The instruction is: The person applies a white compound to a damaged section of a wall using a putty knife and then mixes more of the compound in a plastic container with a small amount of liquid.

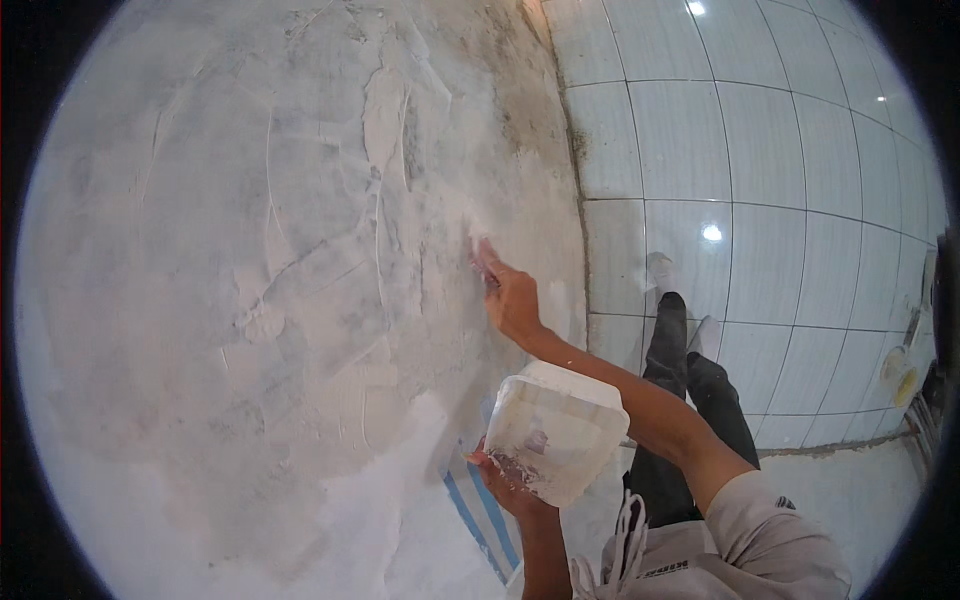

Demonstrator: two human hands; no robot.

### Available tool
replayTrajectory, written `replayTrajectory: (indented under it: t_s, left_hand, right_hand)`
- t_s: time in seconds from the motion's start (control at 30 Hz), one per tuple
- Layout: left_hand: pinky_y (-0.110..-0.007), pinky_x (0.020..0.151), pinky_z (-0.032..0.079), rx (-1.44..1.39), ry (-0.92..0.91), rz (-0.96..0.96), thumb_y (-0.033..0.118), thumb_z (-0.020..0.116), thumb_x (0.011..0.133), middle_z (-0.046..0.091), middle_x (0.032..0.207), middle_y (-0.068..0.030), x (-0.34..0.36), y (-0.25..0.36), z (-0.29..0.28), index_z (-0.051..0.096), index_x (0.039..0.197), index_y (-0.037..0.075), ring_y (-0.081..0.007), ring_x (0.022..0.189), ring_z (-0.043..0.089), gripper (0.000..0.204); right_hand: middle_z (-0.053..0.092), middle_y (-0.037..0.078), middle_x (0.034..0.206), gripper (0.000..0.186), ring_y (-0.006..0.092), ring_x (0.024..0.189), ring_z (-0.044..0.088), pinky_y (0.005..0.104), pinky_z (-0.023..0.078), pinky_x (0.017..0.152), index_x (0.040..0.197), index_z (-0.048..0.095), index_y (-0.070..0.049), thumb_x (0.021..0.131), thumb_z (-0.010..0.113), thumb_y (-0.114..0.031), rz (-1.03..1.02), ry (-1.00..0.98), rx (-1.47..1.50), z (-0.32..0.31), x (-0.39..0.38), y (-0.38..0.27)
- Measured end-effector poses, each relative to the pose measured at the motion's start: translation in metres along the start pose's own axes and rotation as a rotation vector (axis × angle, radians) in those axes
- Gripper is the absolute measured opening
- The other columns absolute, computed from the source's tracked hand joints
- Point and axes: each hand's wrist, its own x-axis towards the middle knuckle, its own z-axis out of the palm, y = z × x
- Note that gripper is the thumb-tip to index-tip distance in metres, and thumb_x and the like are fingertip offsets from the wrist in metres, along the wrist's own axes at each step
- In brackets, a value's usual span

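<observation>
My left hand point(505, 485) grips a square white plastic container point(580, 430), held near the rough plaster wall point(280, 210); its inside has white and darker residue. My right hand point(510, 300) reaches across above the container to the wall, fingers closed, touching or very near a pale smear point(470, 225). What it holds is blurred by motion and I cannot make it out. The plaster around it has ridges, patches and uneven streaks.
Glossy white floor tiles point(770, 150) meet the wall along a dirty edge. My legs in dark trousers point(670, 350) stand on them. A yellowish container point(905, 380) and some dark items lie at the far right. Blue-striped material point(475, 510) shows at the lower middle.
</observation>
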Motion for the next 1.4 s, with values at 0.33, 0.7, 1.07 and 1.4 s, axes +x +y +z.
replayTrajectory:
  t_s: [0.33,0.7,1.07,1.4]
  left_hand:
    - [-0.043,0.088,0.052,-0.049,-0.306,0.000,0.050,0.045,0.097,0.056,0.118,-0.0158,-0.072,0.030,-0.003,0.048,0.123,-0.003,-0.0289,0.104,0.058,0.060]
    - [-0.035,0.075,0.057,0.216,-0.807,0.171,0.037,0.053,0.098,0.065,0.097,-0.0122,-0.163,0.100,0.066,0.058,0.109,-0.007,-0.0202,0.082,0.065,0.046]
    - [-0.025,0.071,0.046,0.488,-1.391,0.278,0.028,0.048,0.100,0.065,0.083,-0.0039,-0.231,0.085,0.183,0.069,0.098,-0.002,-0.0085,0.078,0.056,0.036]
    - [-0.026,0.071,0.049,0.312,-1.370,0.096,0.036,0.049,0.100,0.065,0.084,-0.0073,-0.334,0.035,0.243,0.065,0.099,-0.006,-0.0119,0.076,0.058,0.045]
  right_hand:
    - [0.066,0.005,0.112,0.044,0.0149,0.099,0.062,0.0310,0.050,0.085,0.122,0.060,-0.004,0.082,0.068,-0.018,0.513,-0.529,1.297,-0.167,-0.141,-0.042]
    - [0.061,0.000,0.085,0.025,0.0076,0.069,0.055,0.0221,0.041,0.051,0.106,0.057,-0.006,0.083,0.051,-0.002,0.470,0.404,0.610,-0.464,-0.210,-0.166]
    - [0.066,0.008,0.107,0.032,0.0149,0.091,0.062,0.0279,0.051,0.076,0.109,0.063,-0.004,0.086,0.044,0.007,-0.102,0.724,0.150,-0.504,-0.244,-0.310]
    - [0.061,-0.008,0.127,0.068,0.0173,0.118,0.058,0.0283,0.058,0.076,0.122,0.063,-0.026,0.063,0.055,0.008,-0.310,0.359,-0.959,-0.550,-0.247,-0.314]
